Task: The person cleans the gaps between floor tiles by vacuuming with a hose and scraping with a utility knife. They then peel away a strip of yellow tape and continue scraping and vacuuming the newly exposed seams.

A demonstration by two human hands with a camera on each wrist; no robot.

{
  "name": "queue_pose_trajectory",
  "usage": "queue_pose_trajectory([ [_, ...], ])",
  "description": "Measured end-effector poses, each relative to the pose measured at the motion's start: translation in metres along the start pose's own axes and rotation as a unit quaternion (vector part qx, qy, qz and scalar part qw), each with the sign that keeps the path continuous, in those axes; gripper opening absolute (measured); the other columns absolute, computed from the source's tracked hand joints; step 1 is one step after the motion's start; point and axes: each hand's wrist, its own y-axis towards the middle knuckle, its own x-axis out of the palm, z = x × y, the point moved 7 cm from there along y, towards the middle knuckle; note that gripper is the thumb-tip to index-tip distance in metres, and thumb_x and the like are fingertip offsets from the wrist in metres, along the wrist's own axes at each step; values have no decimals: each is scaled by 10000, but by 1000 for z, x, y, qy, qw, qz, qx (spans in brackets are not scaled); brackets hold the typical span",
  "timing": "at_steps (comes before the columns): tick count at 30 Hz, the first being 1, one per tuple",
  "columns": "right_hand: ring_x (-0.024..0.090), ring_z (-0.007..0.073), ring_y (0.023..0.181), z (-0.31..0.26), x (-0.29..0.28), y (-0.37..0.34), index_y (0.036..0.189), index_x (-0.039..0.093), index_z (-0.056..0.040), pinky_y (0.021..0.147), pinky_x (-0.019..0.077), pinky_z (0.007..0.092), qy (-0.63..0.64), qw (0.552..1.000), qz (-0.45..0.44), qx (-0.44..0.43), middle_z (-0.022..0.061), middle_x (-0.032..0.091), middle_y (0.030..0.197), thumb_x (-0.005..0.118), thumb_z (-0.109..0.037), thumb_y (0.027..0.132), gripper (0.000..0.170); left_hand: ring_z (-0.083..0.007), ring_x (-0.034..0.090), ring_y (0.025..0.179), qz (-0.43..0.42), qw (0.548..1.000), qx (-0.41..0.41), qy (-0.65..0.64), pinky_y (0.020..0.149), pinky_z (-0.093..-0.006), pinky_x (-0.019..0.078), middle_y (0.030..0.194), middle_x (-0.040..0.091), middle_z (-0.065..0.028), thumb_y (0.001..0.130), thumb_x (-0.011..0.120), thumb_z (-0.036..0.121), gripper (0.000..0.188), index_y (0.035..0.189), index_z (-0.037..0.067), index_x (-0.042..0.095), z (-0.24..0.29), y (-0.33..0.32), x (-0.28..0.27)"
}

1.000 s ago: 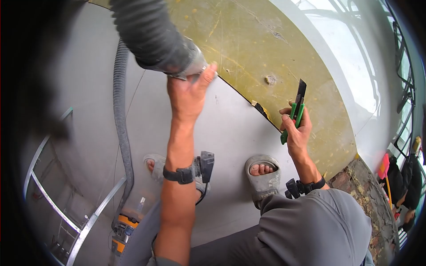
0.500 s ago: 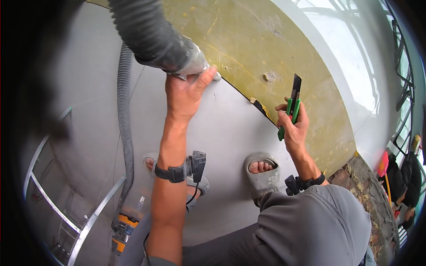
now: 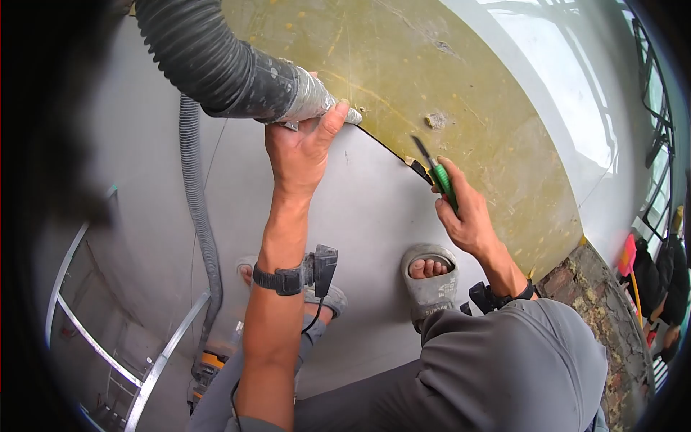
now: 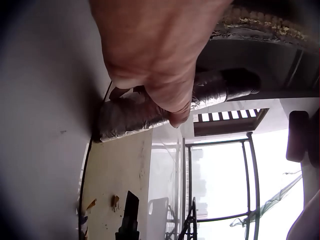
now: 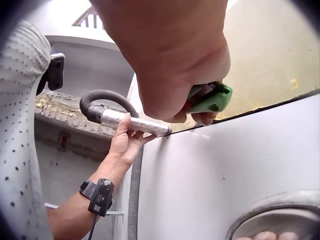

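Note:
My left hand point(image 3: 296, 160) grips the silver-taped nozzle point(image 3: 311, 95) of a thick black vacuum hose point(image 3: 209, 65). The nozzle's narrow tip lies right at the dark joint point(image 3: 384, 146) between a grey slab and a yellowish one. In the left wrist view, fingers wrap the taped nozzle point(image 4: 132, 117). My right hand point(image 3: 469, 219) holds a green utility knife point(image 3: 445, 186), its dark blade extended and pointing up and left over the yellowish slab. Much of the knife point(image 5: 212, 100) is hidden by the hand in the right wrist view. Dark and yellow scraps point(image 3: 419, 169) sit along the joint near the knife.
A small lump point(image 3: 435, 120) lies on the yellowish slab. At left are a thinner grey hose point(image 3: 193, 158), a metal frame point(image 3: 147, 381) and an orange-and-black machine point(image 3: 207, 367). My sandalled foot point(image 3: 430, 284) stands on the grey slab. Rough broken edging point(image 3: 597, 309) runs at right.
My right hand has turned the knife from nearly upright to slanting left and brought it closer to the joint. The hose has swung a little left; the nozzle tip stays by the joint.

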Motion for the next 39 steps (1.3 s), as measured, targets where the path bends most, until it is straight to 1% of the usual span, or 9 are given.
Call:
queue_pose_trajectory([
  [1,643,374,814,-11,2,1,1530,380,-95,707,540,424,-79,996,-15,-50,200,651,1032,569,11,873,692,-240,565,1217,0,1000,0,1,1077,-387,459,1294,577,-150,851,827,83,560,1310,-46,534,-1,2,-3],
  [4,628,411,861,-27,12,14,1553,357,-104,742,527,482,-168,980,-105,-20,186,625,1045,585,-12,907,691,-263,566,1247,2,1000,16,-14,1103,-401,442,1318,572,-169,853,827,81,573,1323,-47,525,3,8,-16],
  [7,622,370,783,-41,20,34,1556,364,-140,686,530,473,-226,966,-117,-45,158,588,990,578,7,916,691,-212,615,1089,54,995,86,-8,1008,-361,505,1193,626,-116,848,853,130,516,1253,-53,589,29,28,-45],
  [9,619,355,754,-52,28,43,1558,367,-151,662,534,456,-250,958,-123,-72,149,582,968,577,13,914,697,-337,577,1292,52,996,51,-57,1062,-464,519,1354,560,-203,905,790,136,569,1355,-39,488,44,38,-62],
  [12,619,328,722,-67,38,58,1556,382,-160,627,536,431,-307,939,-127,-92,132,580,954,571,28,902,706,-354,579,1300,40,997,60,-30,1020,-492,558,1351,562,-205,927,770,156,550,1360,-25,483,46,40,-86],
  [16,619,319,705,-78,50,79,1554,402,-171,622,538,426,-345,925,-104,-115,129,578,946,572,37,885,721,-226,599,1157,89,993,53,-52,1039,-369,501,1205,611,-143,862,839,105,469,1225,-36,578,34,13,-95],
  [26,665,293,800,-63,30,29,1568,404,-182,624,552,417,-449,876,-169,-50,125,571,915,590,61,802,825,-214,614,1083,46,996,61,-47,981,-361,533,1179,606,-151,855,844,109,470,1193,-75,575,35,2,-86],
  [29,661,284,786,-46,14,-1,1551,439,-187,623,552,410,-430,888,-161,-35,114,577,926,592,36,829,771,-284,563,1275,1,999,46,-2,1123,-422,432,1295,584,-159,882,809,112,538,1321,-7,523,30,5,-89],
  [39,643,285,728,-78,37,56,1525,475,-204,609,538,403,-305,938,-19,-164,107,577,951,608,32,848,730,-198,576,1110,67,993,85,-41,999,-356,500,1192,577,-111,858,838,111,491,1232,-47,562,33,25,-117],
])
